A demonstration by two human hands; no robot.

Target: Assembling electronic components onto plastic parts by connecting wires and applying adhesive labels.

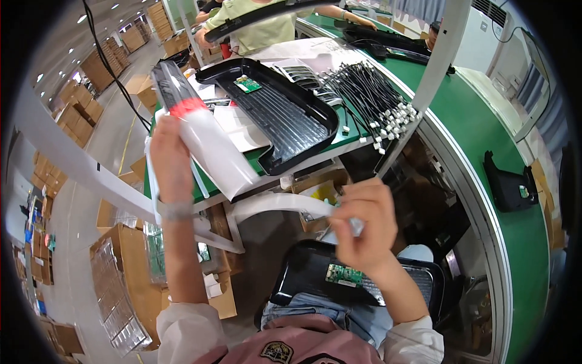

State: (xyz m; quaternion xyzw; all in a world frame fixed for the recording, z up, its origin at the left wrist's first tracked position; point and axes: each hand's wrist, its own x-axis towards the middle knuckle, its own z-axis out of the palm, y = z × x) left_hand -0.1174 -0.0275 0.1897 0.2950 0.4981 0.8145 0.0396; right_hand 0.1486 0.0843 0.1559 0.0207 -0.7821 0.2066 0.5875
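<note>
My left hand [170, 155], smeared by motion, is closed at the edge of a long white sleeve [218, 151] with a red band and a clear, dark-looking upper end. The sleeve lies slanted over the near left edge of the green table. My right hand [368, 227] is closed and raised in front of me; a whitish blur shows by its fingers, too unclear to name. Below it, a black plastic housing [388, 285] rests on my lap with a green circuit board [344, 275] in it. A second black housing [285, 124], holding a green board [247, 84], lies on the table.
Many black cables [370, 91] with white connectors are heaped at the table's right. A white frame post [441, 54] stands beside them. A green conveyor [515, 164] carrying a black part [510, 185] runs along the right. Cardboard boxes [130, 261] stand on the left floor. Another person [260, 27] works opposite.
</note>
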